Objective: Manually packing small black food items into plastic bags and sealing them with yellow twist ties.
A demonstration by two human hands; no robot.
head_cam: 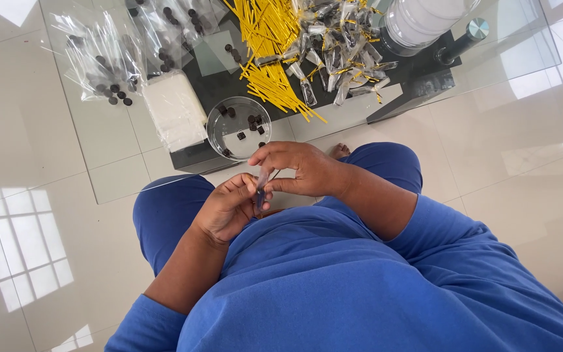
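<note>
In the middle of the frame, the left hand (229, 208) and right hand (298, 168) both pinch one small clear bag (261, 189). A heap of tied bags (340, 49) lies top middle; candies remain in the round dish (238, 128) and many yellow ties (270, 45) wait on the desk (112, 173).
</note>
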